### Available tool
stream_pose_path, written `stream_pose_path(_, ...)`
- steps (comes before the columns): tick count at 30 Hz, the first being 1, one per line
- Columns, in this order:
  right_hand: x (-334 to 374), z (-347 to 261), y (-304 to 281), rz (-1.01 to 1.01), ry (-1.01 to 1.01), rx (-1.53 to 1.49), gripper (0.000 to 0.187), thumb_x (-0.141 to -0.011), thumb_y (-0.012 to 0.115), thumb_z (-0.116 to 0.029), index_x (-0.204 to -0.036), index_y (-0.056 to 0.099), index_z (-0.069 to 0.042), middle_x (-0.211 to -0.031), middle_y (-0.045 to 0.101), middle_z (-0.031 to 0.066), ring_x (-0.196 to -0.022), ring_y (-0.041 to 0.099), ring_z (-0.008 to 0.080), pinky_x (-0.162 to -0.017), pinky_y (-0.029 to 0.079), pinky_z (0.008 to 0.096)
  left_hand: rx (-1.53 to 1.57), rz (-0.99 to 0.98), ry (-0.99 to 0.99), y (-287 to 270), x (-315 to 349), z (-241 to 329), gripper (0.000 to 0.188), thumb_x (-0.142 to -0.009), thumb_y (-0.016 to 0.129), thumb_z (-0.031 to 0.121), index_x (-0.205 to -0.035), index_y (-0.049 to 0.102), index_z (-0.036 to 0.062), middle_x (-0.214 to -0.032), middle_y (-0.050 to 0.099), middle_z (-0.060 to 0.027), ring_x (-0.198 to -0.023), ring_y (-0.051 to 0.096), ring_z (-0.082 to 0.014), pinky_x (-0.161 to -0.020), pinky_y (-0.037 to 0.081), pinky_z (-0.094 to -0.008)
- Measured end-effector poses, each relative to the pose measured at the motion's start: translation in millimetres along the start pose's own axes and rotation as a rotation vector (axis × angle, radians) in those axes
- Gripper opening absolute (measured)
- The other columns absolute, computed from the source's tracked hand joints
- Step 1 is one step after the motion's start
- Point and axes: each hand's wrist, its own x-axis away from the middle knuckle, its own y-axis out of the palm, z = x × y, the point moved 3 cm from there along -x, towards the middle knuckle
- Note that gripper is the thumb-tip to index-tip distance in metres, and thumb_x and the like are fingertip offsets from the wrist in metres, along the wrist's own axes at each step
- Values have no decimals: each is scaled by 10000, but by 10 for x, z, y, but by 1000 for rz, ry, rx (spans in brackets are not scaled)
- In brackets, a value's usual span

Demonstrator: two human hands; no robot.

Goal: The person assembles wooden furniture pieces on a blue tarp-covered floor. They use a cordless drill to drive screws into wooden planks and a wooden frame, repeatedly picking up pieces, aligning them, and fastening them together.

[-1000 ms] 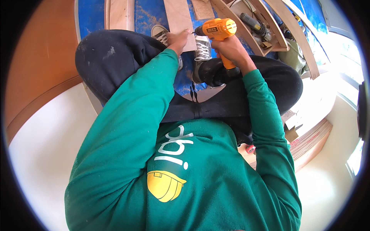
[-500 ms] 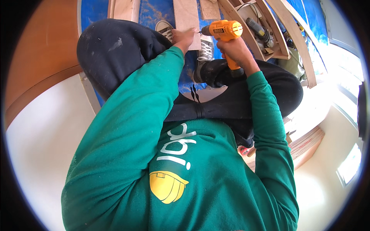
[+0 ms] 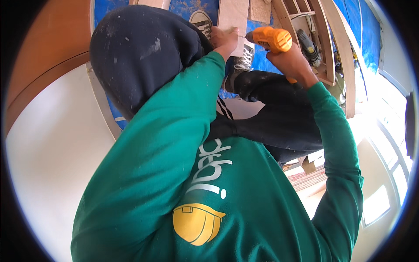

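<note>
My right hand (image 3: 288, 62) is wrapped round the grip of an orange cordless drill (image 3: 273, 38), which lies level with its dark chuck pointing left. The thin bit reaches toward the right edge of a pale wooden board (image 3: 232, 16); whether its tip touches the wood is too small to tell. My left hand (image 3: 224, 39) grips the near end of this board, thumb on top close to the bit. Any screw there cannot be made out. Below the board are my two shoes (image 3: 246, 56), partly covered by it. Most of the drill's handle is hidden behind my right hand and wrist.
A wooden frame (image 3: 325, 39) stands to the right, holding a grey-black power tool (image 3: 309, 47). Another wood piece (image 3: 260, 10) lies beside the board on the blue floor sheet (image 3: 183, 8). A brown panel (image 3: 48, 48) borders the left, and my bent knee (image 3: 139, 52) rises nearby.
The whole view has shifted, so most things sit further right. My right hand has turned the drill somewhat, hiding more of its handle, and the forearm has swung outward. Both hands keep their holds.
</note>
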Motion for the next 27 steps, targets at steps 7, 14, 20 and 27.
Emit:
stream_pose_path(7, -103, -54, -74, -69, 52, 94, 320, -913, 718, -244, -1159, 752, -43, -1065, 772, 265, -1069, 710, 488, -930, 579, 534, -22, -10, -14, 6, 58, -18, 820, -867, 882, 532, -1337, 519, -34, -1313, 684, -290, -1250, 675, -456, -1091, 520, -518)
stream_pose_path(14, -163, -190, -152, -146, 48, 130, 326, -893, 790, -247, -1161, 765, -62, -1025, 785, 234, -1031, 737, 459, -921, 589, 515, -3, -11, -95, -5, 108, 15, 729, -842, 914, 449, -1272, 539, -5, -1310, 666, -250, -1234, 665, -455, -1074, 509, -531)
stream_pose_path(20, -262, -101, -111, -168, -13, 152, 327, -883, 809, -240, -1148, 755, -57, -1005, 787, 226, -1014, 745, 447, -920, 594, 507, 7, -11, -67, 10, 114, 24, 732, -851, 901, 464, -1276, 533, -5, -1317, 652, -244, -1238, 649, -457, -1053, 509, -546)
stream_pose_path(27, -320, 49, -20, -172, -42, 164, 314, -891, 820, -270, -1107, 746, -54, -969, 782, 227, -979, 743, 453, -884, 592, 521, 17, -34, -69, 28, 119, -1, 732, -859, 895, 457, -1278, 519, -12, -1314, 649, -245, -1231, 645, -464, -1052, 508, -548)
